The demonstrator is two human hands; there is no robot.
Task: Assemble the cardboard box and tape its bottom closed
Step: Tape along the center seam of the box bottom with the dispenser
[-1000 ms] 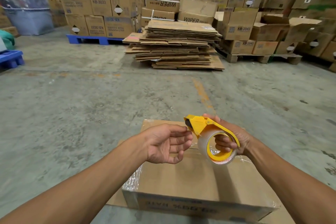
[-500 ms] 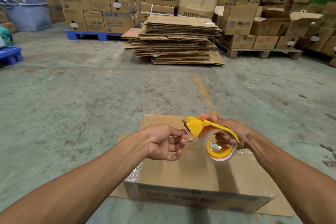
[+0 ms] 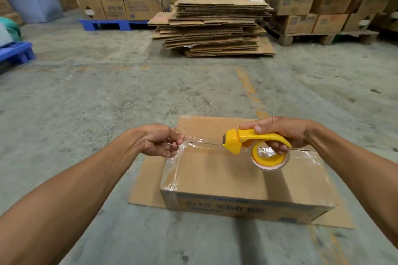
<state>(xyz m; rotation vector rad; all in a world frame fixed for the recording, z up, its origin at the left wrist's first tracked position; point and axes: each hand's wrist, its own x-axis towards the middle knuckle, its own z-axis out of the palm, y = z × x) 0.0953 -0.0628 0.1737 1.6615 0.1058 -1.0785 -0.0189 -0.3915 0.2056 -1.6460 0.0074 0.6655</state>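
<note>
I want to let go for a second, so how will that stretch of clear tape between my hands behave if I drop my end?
The tape strip looks thin and wrinkled, so it would likely go limp. It may stick to the box just below. The dispenser in the right hand probably keeps its end.

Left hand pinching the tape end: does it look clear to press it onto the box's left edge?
Probably yes. The left hand holds the tape end just above the box at its left edge, with nothing between; the right hand keeps the dispenser off to the right.

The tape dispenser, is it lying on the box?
No, the right hand holds the dispenser above the box.
</note>
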